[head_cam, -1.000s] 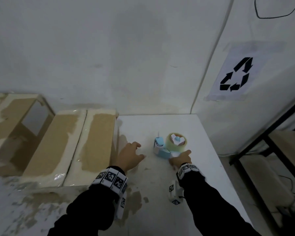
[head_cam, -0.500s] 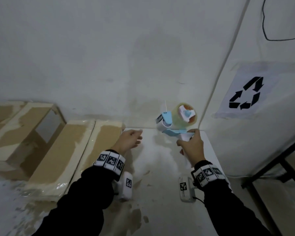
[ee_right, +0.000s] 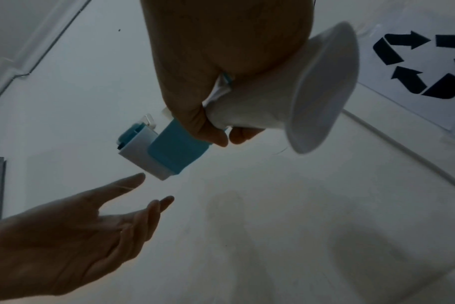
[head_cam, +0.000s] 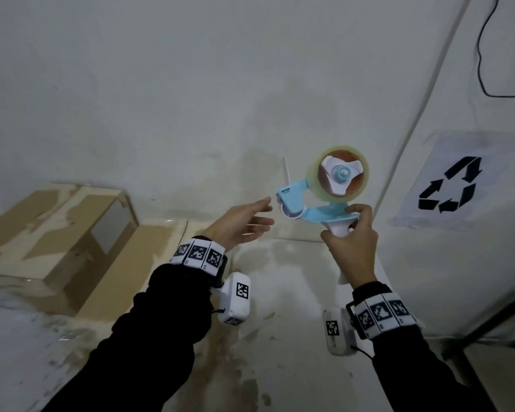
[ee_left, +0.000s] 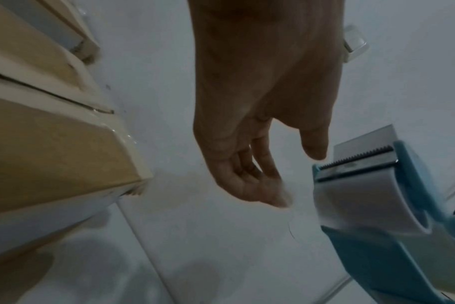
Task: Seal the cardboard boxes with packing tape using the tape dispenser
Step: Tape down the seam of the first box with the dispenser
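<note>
Both arms raised forward in black sleeves, marker bands on both wrists. Right hand (head_cam: 351,245) fist-wrapped around the tape dispenser (head_cam: 315,200) handle, thumb up on the frame. Left hand (head_cam: 240,223) held flat, fingers (ee_right: 133,181) extended toward the dispenser's front end, just short of contact.

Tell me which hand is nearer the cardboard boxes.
Left. The left hand hangs open in the air just right of the boxes, touching nothing. The right hand is farther right, gripping the tape dispenser by its handle.
</note>
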A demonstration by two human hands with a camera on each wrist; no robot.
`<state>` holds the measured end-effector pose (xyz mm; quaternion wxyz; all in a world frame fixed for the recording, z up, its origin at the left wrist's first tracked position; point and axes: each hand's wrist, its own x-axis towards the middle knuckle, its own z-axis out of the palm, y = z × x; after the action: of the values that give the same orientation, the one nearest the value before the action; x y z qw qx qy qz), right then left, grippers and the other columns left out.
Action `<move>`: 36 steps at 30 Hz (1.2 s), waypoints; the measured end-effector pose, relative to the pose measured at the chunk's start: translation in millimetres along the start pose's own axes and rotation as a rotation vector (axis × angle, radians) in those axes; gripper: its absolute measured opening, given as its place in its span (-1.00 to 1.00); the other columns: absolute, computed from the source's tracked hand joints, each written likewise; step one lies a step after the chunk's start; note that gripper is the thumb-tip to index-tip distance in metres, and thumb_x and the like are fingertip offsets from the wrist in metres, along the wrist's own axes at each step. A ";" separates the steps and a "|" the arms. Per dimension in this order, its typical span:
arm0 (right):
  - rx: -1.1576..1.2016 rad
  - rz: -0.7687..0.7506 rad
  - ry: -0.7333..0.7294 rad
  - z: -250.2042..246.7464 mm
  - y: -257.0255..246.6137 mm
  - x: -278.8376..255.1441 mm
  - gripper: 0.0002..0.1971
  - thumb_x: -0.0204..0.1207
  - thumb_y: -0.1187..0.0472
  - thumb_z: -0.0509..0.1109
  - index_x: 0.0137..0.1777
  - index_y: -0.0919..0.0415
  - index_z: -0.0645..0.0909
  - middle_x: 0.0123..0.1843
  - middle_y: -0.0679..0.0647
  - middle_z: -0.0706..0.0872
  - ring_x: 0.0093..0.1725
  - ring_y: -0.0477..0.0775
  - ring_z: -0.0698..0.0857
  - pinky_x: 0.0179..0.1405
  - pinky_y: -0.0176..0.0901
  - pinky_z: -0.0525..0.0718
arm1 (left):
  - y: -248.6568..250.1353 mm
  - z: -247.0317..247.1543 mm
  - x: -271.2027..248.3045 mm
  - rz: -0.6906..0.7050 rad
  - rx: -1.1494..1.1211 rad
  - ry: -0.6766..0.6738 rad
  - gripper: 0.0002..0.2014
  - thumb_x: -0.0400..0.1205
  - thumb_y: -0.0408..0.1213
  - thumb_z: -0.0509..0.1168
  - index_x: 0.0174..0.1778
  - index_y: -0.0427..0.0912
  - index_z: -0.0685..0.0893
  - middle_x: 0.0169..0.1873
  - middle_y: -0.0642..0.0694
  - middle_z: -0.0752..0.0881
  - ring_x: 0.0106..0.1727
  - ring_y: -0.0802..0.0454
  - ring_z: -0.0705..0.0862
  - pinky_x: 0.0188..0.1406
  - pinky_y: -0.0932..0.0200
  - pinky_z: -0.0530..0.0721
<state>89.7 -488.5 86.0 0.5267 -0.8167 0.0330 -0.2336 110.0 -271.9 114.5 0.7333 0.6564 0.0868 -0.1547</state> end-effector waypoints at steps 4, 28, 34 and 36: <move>0.010 -0.026 0.039 1.3 -6.0 -1.2 -0.44 0.29 0.37 0.53 0.23 0.12 0.38 -0.17 -0.06 0.60 -0.15 0.11 0.63 -0.28 -0.23 0.55 | -10.6 -11.9 -3.4 -0.026 -0.015 -0.076 -0.71 0.57 -0.37 0.38 0.22 -0.25 0.64 -0.03 -0.09 0.73 -0.01 0.04 0.73 -0.01 0.34 0.73; 0.201 -0.001 -0.059 54.5 -59.7 -32.9 -0.30 0.22 0.19 0.68 0.25 -0.01 0.33 -0.15 -0.17 0.69 -0.15 -0.01 0.74 -0.13 -0.20 0.72 | -6.0 -75.2 -27.7 -0.040 -0.209 0.050 -0.95 0.62 -0.29 0.29 -0.13 -0.12 0.65 -0.19 -0.05 0.68 -0.18 0.11 0.69 -0.26 0.34 0.61; 0.382 0.115 -0.304 85.1 -81.1 -56.0 -0.32 0.41 0.47 0.48 0.27 0.01 0.11 0.17 0.06 0.54 0.03 0.01 0.63 -0.18 -0.15 0.72 | 9.6 -119.3 -34.0 -0.026 -0.091 0.112 -0.93 0.62 -0.34 0.31 -0.17 -0.16 0.64 -0.51 0.04 0.76 -0.45 0.23 0.74 -0.48 0.44 0.65; 0.394 0.113 -0.374 95.5 -90.0 -64.4 -0.33 0.45 0.55 0.40 0.31 0.03 0.10 0.22 0.12 0.54 0.09 0.06 0.64 -0.18 -0.22 0.75 | 13.8 -139.1 -37.8 0.001 -0.078 0.155 -0.96 0.59 -0.39 0.35 -0.18 -0.25 0.66 -0.59 0.02 0.73 -0.57 0.26 0.69 -0.58 0.47 0.62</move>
<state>54.9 -348.7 110.3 0.6846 -0.7242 -0.0654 -0.0511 89.7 -128.8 122.7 0.7493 0.6376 0.1486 -0.0995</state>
